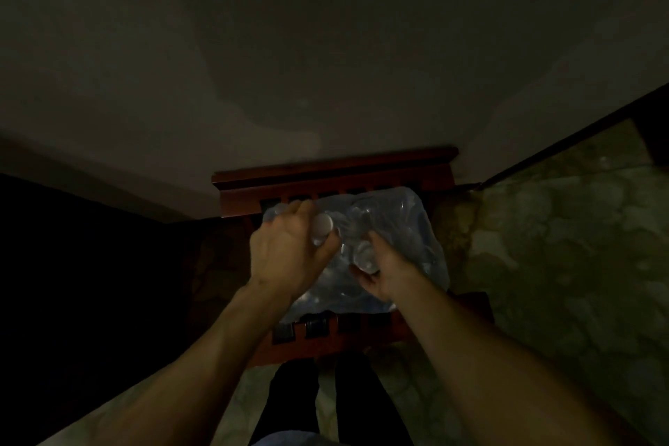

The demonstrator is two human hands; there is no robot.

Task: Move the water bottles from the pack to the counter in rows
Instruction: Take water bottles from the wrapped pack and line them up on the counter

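Our left-hand fingers [289, 214] were curled over the neck of a water bottle [320, 232], clamped on it just below its white cap [323, 223]. The left hand [286, 250] sat at the near-left part of the pack, palm turned down, with the bottle top showing between thumb and fingers.

Our right-hand fingers [365, 281] were bent inward and pinched the clear plastic wrap [409, 228] beside a second bottle cap [365, 257]. We could not tell whether they also held the bottle under that cap. The right hand [385, 272] lay just beside the left one, the two apart but near, both over the near half of the pack.

The water bottle pack [362, 246] rested on a dark red wooden chair [333, 170], whose slatted back stood against the wall [325, 47] and whose front rail showed below the pack. The wrap was loose and crumpled. Bottle shapes showed faintly through it, but the light was too dim to count them.

Both forearms reached in from the lower edge of the view. Our legs in dark trousers [293, 405] stood just in front of the chair on a pale patterned floor [561, 246]. The floor ran on to the right of the chair. The area to the left of the chair was too dark to read.
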